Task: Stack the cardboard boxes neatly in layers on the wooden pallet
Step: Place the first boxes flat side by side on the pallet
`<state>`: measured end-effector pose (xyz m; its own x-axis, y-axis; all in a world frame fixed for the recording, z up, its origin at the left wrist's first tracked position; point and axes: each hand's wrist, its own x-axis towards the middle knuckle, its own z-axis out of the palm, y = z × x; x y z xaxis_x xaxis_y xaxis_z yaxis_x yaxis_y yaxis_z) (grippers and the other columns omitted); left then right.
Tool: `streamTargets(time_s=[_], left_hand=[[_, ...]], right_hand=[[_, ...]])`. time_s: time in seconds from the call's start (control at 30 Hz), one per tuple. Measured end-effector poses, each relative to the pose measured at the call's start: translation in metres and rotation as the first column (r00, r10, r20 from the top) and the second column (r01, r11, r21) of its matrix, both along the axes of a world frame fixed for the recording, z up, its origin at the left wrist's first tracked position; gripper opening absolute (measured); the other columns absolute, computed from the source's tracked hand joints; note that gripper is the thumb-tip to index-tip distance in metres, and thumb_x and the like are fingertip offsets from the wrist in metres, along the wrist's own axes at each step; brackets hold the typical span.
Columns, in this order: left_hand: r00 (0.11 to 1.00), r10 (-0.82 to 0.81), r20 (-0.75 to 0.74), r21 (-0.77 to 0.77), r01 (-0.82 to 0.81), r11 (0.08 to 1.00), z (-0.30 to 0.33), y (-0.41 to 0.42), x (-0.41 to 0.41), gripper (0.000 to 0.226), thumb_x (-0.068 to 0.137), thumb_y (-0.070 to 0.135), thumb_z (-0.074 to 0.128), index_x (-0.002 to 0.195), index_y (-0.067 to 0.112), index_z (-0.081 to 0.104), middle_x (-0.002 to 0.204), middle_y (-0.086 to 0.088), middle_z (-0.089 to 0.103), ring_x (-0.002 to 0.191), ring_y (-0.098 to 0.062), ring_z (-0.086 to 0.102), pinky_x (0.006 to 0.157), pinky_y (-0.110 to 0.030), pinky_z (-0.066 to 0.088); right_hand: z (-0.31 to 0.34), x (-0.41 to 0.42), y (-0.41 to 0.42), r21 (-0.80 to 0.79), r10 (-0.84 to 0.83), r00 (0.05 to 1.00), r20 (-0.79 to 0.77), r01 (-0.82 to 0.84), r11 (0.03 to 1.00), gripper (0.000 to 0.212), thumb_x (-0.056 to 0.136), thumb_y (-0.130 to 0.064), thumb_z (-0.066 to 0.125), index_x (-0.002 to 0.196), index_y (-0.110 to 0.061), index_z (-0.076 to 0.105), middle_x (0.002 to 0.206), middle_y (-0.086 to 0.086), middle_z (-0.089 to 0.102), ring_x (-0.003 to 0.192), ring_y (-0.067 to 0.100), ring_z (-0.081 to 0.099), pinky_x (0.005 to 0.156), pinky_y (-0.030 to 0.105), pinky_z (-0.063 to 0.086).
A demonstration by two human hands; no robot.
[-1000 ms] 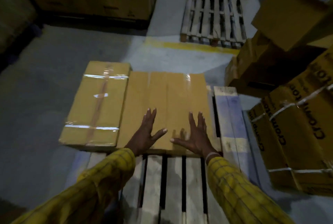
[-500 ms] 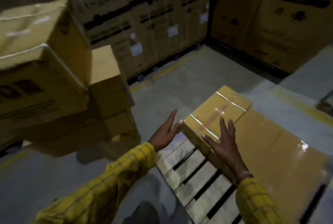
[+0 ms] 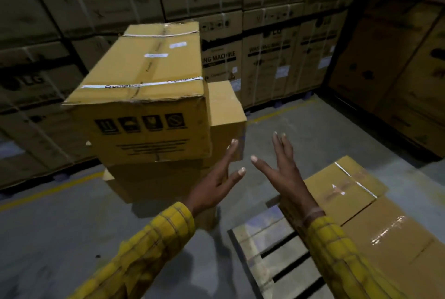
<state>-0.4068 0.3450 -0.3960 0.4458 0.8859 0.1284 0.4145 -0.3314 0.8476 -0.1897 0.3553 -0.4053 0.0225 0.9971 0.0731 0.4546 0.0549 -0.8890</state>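
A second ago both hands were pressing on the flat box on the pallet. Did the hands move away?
Yes. The left hand and right hand have lifted off the flat box on the pallet and now reach, open, toward the stacked box.

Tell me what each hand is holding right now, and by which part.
Nothing is held. The left hand and right hand are open in the air, reaching toward the stacked cardboard boxes.

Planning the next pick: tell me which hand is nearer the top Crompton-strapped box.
Left. The left hand is just below the top box's lower right corner; the right hand is farther right, nearer the pallet.
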Motion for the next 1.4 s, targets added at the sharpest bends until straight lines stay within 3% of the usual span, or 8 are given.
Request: streamTargets(time_s=[0.13, 0.4, 0.6, 0.8, 0.9, 1.1, 1.2, 1.4], left_hand=[[0.998, -0.037, -0.054, 0.173, 0.045, 0.984, 0.052, 0.014, -0.048, 0.075, 0.106, 0.045, 0.048, 0.164, 0.038, 0.002, 0.171, 0.021, -0.001, 0.157, 0.000, 0.002, 0.130, -0.043, 0.016], [0.995, -0.041, -0.094, 0.450, 0.079, 0.890, 0.114, 0.028, -0.125, 0.082, 0.104, 0.027, 0.061, 0.165, 0.016, 0.007, 0.173, 0.005, 0.005, 0.159, -0.012, 0.010, 0.128, -0.040, 0.023], [0.988, 0.127, -0.086, 0.537, -0.061, 0.841, 0.145, 0.062, -0.210, 0.084, 0.101, 0.039, 0.061, 0.165, 0.019, 0.012, 0.173, 0.002, 0.011, 0.159, -0.011, 0.011, 0.128, -0.032, 0.020], [0.942, 0.333, -0.043, 0.341, -0.300, 0.891, 0.157, 0.115, -0.296, 0.082, 0.098, 0.045, 0.064, 0.164, 0.034, 0.016, 0.172, 0.001, 0.013, 0.155, -0.019, 0.019, 0.123, -0.046, 0.029], [0.921, 0.374, 0.107, 0.068, -0.382, 0.921, 0.144, 0.139, -0.322, 0.082, 0.094, 0.051, 0.068, 0.161, 0.040, 0.024, 0.170, 0.000, 0.024, 0.149, -0.023, 0.032, 0.117, -0.052, 0.038], [0.680, 0.454, 0.575, -0.386, -0.264, 0.884, 0.115, 0.153, -0.313, 0.060, 0.104, 0.030, 0.054, 0.159, 0.030, 0.031, 0.150, -0.011, 0.050, 0.120, -0.030, 0.063, 0.087, -0.040, 0.059], [0.629, 0.455, 0.630, -0.433, -0.202, 0.878, 0.112, 0.155, -0.304, 0.044, 0.100, 0.019, 0.049, 0.143, 0.030, 0.053, 0.140, -0.020, 0.059, 0.109, -0.036, 0.064, 0.083, -0.045, 0.057], [0.694, 0.367, 0.619, -0.363, -0.162, 0.918, 0.117, 0.142, -0.274, 0.056, 0.095, 0.011, 0.040, 0.146, 0.031, 0.051, 0.138, -0.016, 0.060, 0.111, -0.038, 0.063, 0.085, -0.045, 0.056]], right_hand=[[0.055, -0.069, 0.029, 0.119, 0.075, 0.997, 0.004, -0.075, 0.990, 0.092, 0.091, -0.065, 0.057, 0.165, -0.039, 0.009, 0.170, -0.021, -0.008, 0.152, -0.006, -0.002, 0.115, 0.015, 0.018], [0.121, -0.151, 0.070, 0.204, 0.095, 0.990, -0.108, -0.071, 0.976, 0.073, 0.102, -0.057, 0.051, 0.164, -0.040, 0.017, 0.171, -0.016, 0.009, 0.155, 0.001, 0.010, 0.122, 0.031, 0.018], [0.152, -0.182, 0.106, 0.099, 0.122, 0.980, -0.160, -0.107, 0.989, 0.076, 0.098, -0.062, 0.055, 0.163, -0.039, 0.022, 0.169, -0.014, 0.017, 0.139, -0.001, 0.019, 0.114, 0.034, 0.021], [0.166, -0.183, 0.142, -0.160, 0.161, 0.947, -0.278, -0.211, 0.964, 0.096, 0.091, -0.063, 0.065, 0.164, -0.037, 0.010, 0.172, 0.001, 0.016, 0.155, 0.031, 0.022, 0.123, 0.053, 0.027], [0.170, -0.183, 0.150, -0.227, 0.135, 0.945, -0.298, -0.207, 0.952, 0.096, 0.094, -0.050, 0.068, 0.166, -0.028, 0.008, 0.170, 0.006, 0.022, 0.150, 0.033, 0.031, 0.105, 0.039, 0.045], [0.161, -0.184, 0.157, -0.283, 0.111, 0.904, -0.414, -0.243, 0.928, 0.056, 0.099, -0.028, 0.063, 0.151, -0.018, 0.045, 0.127, 0.013, 0.064, 0.102, 0.028, 0.069, 0.083, 0.035, 0.059], [0.159, -0.182, 0.155, -0.290, 0.077, 0.862, -0.502, -0.251, 0.924, 0.052, 0.097, -0.021, 0.065, 0.146, -0.020, 0.047, 0.125, 0.018, 0.063, 0.089, 0.028, 0.072, 0.072, 0.033, 0.062], [0.169, -0.147, 0.130, -0.205, 0.123, 0.888, -0.442, -0.234, 0.951, 0.047, 0.099, -0.011, 0.060, 0.140, -0.028, 0.046, 0.123, 0.014, 0.062, 0.092, 0.025, 0.072, 0.071, 0.030, 0.062]])
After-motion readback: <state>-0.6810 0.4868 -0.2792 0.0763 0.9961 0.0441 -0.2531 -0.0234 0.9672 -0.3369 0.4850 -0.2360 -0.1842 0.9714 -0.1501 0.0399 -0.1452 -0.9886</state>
